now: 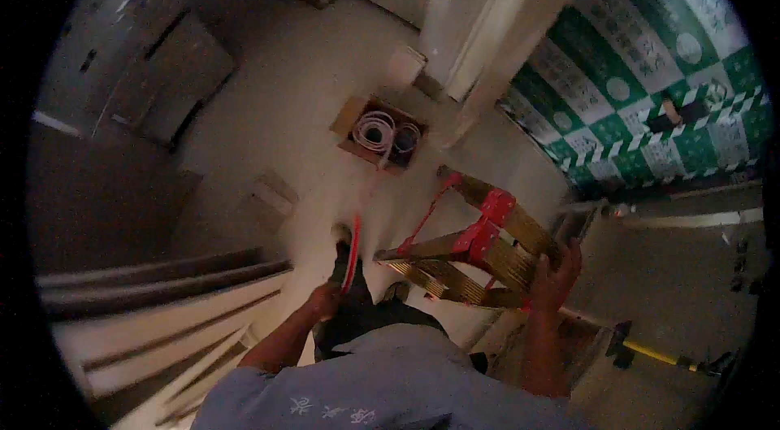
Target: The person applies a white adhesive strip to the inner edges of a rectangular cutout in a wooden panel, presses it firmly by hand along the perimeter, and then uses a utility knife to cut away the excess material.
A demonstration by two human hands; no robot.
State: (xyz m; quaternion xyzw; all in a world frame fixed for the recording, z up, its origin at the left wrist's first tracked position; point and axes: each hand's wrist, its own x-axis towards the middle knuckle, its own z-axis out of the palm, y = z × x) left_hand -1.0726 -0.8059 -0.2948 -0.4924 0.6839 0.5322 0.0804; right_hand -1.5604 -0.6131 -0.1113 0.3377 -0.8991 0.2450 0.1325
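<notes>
Ladder [490,227]: right hand [559,274], grip unclear | left hand [327,301]: red strip [354,249], blurred

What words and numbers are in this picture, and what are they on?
Grey shirt: white characters, which I won't copy out.
Green-and-white sheet: lots of printed marks, too small and blurred to read.
Ladder: no words I can make out.
Cardboard box: none I can make out either.

floor [301,64] passable left of open carton [370,156]; 2 obstacles flank left hand [327,301]: ladder [487,231] right, boards [179,320] left.
</notes>
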